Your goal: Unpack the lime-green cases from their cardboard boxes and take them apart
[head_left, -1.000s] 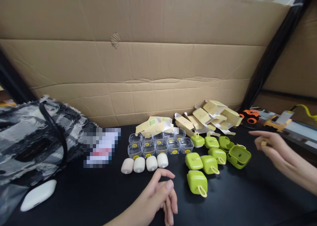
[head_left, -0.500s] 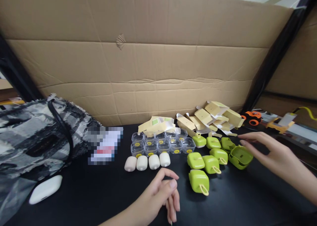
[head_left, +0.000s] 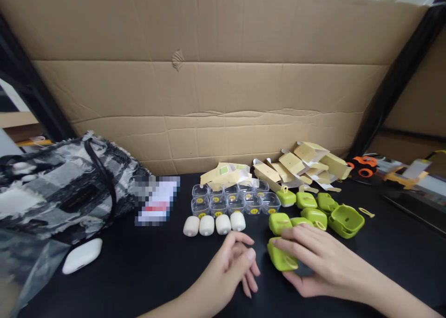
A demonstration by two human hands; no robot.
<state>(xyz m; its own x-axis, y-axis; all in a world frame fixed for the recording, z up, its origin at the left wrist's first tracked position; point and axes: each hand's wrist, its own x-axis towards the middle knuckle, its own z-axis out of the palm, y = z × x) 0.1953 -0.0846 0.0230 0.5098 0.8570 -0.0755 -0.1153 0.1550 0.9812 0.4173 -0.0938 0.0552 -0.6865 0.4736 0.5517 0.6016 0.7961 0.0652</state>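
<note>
My right hand [head_left: 317, 260] reaches over the nearest green case [head_left: 278, 255], its fingers on the top and its thumb at the lower edge. This case is small and rounded, with a pale yellow loop. My left hand [head_left: 237, 267] hovers over the black table just left of it, fingers loosely curled and apart, holding nothing. Several similar green cases [head_left: 279, 223] sit behind, one partly covered by my right hand. At their right end a hollow green shell [head_left: 346, 220] faces up, with a loose yellow loop [head_left: 366, 212] beside it.
Several small white rounded pieces [head_left: 223, 224] stand in a row before clear plastic boxes [head_left: 218, 204] with yellow stickers. Flattened beige cartons [head_left: 301, 165] lie behind. On the left are a fabric bag [head_left: 76, 192] and a smooth white object [head_left: 82, 256]. Cardboard [head_left: 216, 86] walls the back.
My right hand has moved left from the hollow shell onto the nearest green case. The loose yellow loop now shows beside the shell. My left hand has barely moved.
</note>
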